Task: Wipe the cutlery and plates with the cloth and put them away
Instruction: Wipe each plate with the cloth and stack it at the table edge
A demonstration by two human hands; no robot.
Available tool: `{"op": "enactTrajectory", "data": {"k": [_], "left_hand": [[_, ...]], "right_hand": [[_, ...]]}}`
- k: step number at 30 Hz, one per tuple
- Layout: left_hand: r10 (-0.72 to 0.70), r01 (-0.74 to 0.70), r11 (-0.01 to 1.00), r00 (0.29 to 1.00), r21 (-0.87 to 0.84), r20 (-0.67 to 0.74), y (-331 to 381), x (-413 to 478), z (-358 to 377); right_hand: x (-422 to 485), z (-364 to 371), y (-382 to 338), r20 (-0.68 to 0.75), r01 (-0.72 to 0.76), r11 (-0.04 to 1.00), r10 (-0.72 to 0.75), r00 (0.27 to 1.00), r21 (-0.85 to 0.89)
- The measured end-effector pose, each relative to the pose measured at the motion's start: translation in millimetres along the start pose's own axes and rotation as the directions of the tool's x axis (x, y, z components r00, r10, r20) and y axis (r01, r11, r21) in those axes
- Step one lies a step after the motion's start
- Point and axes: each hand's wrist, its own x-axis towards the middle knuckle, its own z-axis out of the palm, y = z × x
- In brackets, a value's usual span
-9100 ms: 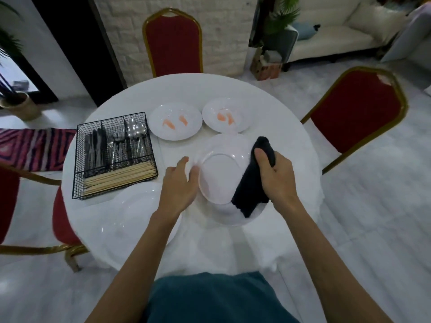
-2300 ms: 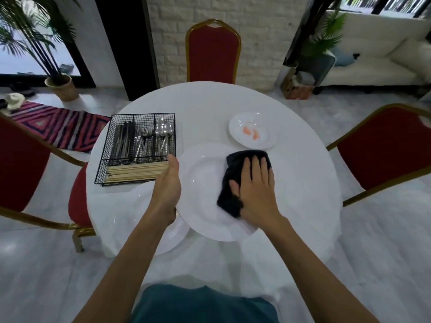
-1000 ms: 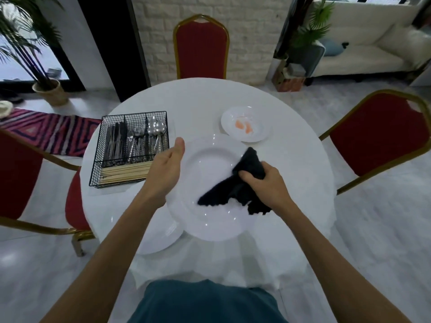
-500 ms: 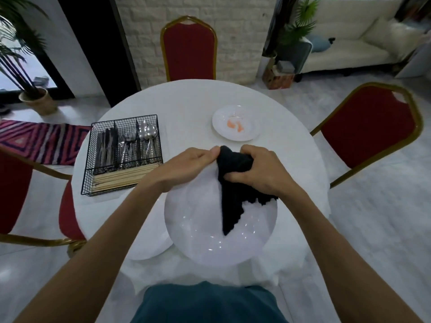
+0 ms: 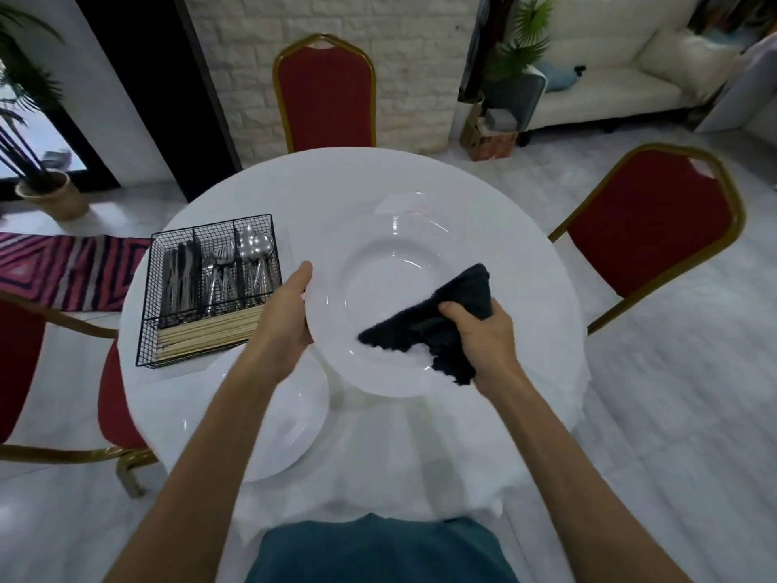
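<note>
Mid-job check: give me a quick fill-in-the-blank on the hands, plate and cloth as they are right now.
The right hand grips a cloth coloured ____.
The left hand holds the big plate by its ____ rim.
The chair across the table is upholstered in ____.
Missing words: black; left; red.
</note>
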Motion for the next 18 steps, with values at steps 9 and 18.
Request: {"op": "enactTrajectory", "data": {"k": [9,18], "left_hand": [[0.008,-0.170,0.877,0.940,0.449,0.341,43,-23,12],[0.294,-0.287,0.955,0.949,0.074,-0.114,30,-21,13]], "right_hand": [[-8,-11,-80,0.506,0.509,0.685,-0.232,0.831,-0.522],[-15,17,-28,-0.002,0.156,0.984,-0.157,0.988,-0.083]]}}
